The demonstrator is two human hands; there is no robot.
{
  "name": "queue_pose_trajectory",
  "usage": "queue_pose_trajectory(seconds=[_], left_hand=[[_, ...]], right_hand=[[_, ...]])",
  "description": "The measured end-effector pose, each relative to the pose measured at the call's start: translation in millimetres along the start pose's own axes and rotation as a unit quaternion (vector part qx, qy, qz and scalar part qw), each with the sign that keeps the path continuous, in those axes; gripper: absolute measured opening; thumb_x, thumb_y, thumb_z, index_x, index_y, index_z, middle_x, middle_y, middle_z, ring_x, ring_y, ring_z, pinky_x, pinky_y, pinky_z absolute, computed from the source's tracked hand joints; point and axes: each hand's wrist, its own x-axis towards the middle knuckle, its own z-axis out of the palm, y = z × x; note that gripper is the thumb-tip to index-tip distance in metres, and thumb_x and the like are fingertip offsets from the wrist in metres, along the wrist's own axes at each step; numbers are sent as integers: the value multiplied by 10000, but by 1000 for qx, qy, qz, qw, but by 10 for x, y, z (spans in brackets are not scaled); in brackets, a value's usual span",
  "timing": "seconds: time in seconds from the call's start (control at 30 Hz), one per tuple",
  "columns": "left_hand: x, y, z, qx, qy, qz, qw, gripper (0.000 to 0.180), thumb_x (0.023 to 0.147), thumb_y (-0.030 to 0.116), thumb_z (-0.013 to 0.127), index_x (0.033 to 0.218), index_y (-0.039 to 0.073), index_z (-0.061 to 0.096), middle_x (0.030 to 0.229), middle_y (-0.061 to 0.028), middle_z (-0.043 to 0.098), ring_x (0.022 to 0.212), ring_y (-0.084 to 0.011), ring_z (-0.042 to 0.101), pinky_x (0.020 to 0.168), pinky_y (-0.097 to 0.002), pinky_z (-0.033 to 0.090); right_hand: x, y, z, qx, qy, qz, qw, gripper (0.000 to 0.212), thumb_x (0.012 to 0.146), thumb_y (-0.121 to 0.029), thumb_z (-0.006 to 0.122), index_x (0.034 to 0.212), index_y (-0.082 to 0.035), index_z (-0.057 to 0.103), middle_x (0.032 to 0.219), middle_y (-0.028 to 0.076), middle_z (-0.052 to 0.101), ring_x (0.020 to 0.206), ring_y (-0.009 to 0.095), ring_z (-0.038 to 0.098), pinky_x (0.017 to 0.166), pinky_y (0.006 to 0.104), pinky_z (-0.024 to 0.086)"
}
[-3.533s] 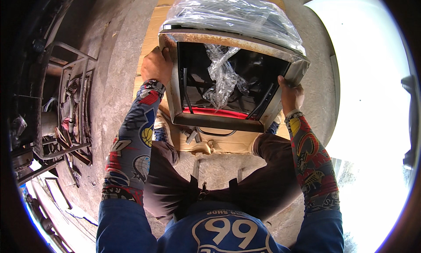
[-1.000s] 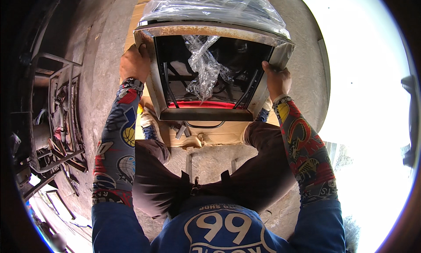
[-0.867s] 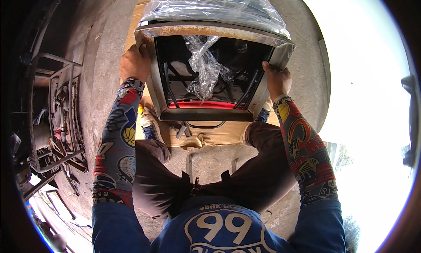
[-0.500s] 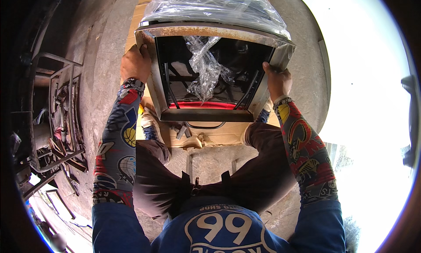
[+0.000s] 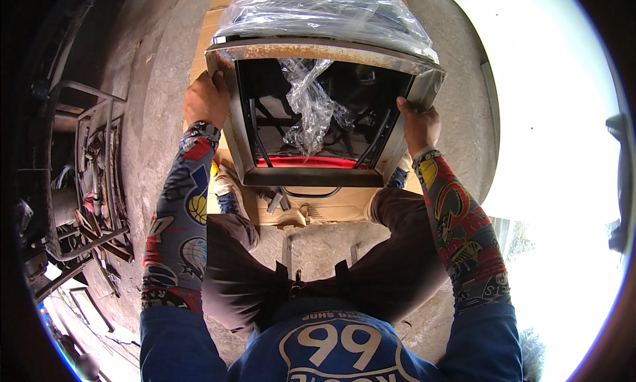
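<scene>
A rectangular metal frame (image 5: 311,178), rusty along its far bar, is gripped at both sides. My left hand (image 5: 206,100) closes around its left side near the far corner. On the right side, my right hand (image 5: 421,125) holds the frame with the thumb on top. Through the opening shows a glossy black surface with a red strip (image 5: 308,163) along its near edge. Crumpled clear plastic film (image 5: 310,113) lies over that surface. Beyond the frame, a bulky object is covered in clear plastic wrap (image 5: 324,14); what it is cannot be made out.
Flattened cardboard (image 5: 341,210) lies underneath, with small metal offcuts (image 5: 275,200) near my left shoe (image 5: 228,195). To the left stands a tubular metal rack (image 5: 93,176) with scrap metal parts. Grey concrete floor (image 5: 156,77) surrounds the cardboard; bright light fills the right side.
Almost nothing differs. The frame and both hands sit very slightly lower in the view, and the grip is the same.
</scene>
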Motion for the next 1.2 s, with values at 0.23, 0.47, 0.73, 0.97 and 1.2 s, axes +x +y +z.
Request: queue_pose_trajectory(seconds=[0.23, 0.47, 0.73, 0.97, 1.2], left_hand=[[-11, 8, -6, -19, 0, -2, 1000, 392, 957, 360, 523, 923, -5, 662, 892, -285, 671, 864, -459, 659, 752, -521, 524], [-16, 33, -37, -4, -9, -6, 1000, 404, 962, 364, 518, 946, -13, 662, 906, -290, 673, 868, -459, 663, 758, -518, 528], [-17, 54, -76, -16, -25, -13, 999, 421, 965, 376, 514, 972, -17, 667, 928, -299, 672, 882, -461, 665, 771, -513, 535], [-27, 68, -68, 3, -5, -9, 1000, 379, 946, 369, 527, 932, 24, 682, 894, -251, 685, 870, -439, 668, 767, -503, 539], [-28, 72, -85, -37, 6, -10, 999, 350, 926, 374, 545, 947, 53, 684, 884, -232, 689, 865, -436, 664, 763, -506, 534]], right_hand=[[-11, 1, -1, -6, -1, -12, 1000, 541, 737, -465, 815, 977, 9, 713, 941, 203, 726, 916, 343, 697, 810, 401, 517], [-22, -12, -12, 5, -8, -17, 1000, 534, 750, -460, 814, 988, 8, 713, 942, 195, 728, 914, 323, 700, 810, 386, 516], [1, 13, 8, 8, -13, -6, 1000, 510, 752, -439, 811, 996, -1, 716, 954, 179, 730, 928, 320, 696, 818, 384, 512], [-10, 20, -11, 7, -9, -45, 999, 523, 766, -475, 785, 985, -4, 724, 936, 184, 730, 903, 315, 699, 811, 382, 512], [36, 54, 12, -20, -19, -38, 999, 560, 773, -500, 765, 956, 26, 714, 913, 206, 723, 881, 326, 695, 780, 396, 510]])
